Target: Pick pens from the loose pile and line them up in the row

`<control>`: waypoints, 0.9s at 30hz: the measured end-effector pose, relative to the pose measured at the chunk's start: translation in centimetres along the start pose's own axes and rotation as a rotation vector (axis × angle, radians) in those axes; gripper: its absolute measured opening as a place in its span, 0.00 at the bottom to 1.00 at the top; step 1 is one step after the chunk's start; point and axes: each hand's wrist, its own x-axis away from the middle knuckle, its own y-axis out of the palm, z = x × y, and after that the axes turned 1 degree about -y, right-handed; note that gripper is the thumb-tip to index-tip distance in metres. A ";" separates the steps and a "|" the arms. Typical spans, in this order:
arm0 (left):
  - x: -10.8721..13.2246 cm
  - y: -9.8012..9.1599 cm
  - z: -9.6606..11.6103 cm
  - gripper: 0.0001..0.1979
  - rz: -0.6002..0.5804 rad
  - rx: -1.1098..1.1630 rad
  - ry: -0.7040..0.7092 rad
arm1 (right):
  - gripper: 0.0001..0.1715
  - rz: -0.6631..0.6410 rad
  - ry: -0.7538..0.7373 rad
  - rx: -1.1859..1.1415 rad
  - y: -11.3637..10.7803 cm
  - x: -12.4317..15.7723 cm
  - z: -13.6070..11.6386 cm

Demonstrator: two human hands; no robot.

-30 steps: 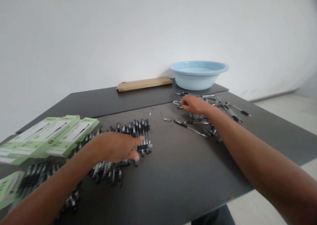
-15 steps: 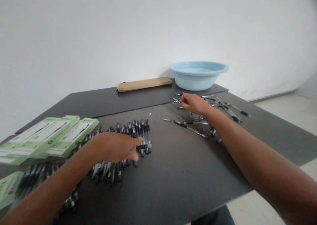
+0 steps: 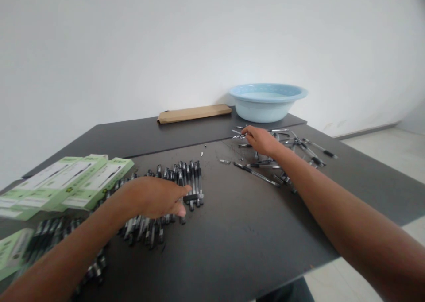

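My left hand (image 3: pixel 157 198) is over a dense row of black-and-clear gel pens (image 3: pixel 194 180). Between its thumb and forefinger, the dark end of one pen (image 3: pixel 192 197) sticks out to the right; the rest is hidden by the hand. Farther back on the right, my right hand (image 3: pixel 260 140) reaches down into a loose scatter of pens (image 3: pixel 255 173). Its fingers are drawn together at the tips, touching thin, shiny pieces at the left side of the scatter. What they pinch is too small to make out.
Green-and-white pen boxes (image 3: pixel 99 182) stand at left, with more pens (image 3: pixel 49 235) near the front. A light-blue basin (image 3: pixel 265 109) and a flat brown cardboard piece (image 3: pixel 194 114) rest at the back by the wall. Small bits, such as a clear cap (image 3: pixel 225 161), lie mid-table.
My right hand's fingers have shifted slightly and reach lower among the loose pens. The left hand keeps its place with the pen. The view has tilted a little.
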 end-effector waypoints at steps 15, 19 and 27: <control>-0.4 -0.3 -1.5 0.34 0.071 -0.021 -0.074 | 0.17 -0.048 -0.056 -0.063 -0.1 0.0 0.0; -0.4 -0.4 -1.2 0.34 0.053 -0.030 -0.065 | 0.24 -0.026 -0.019 -0.104 -0.2 0.2 -0.6; -0.4 -0.7 -1.3 0.34 0.024 -0.042 -0.060 | 0.12 -0.065 -0.031 -0.365 -0.7 0.3 -1.3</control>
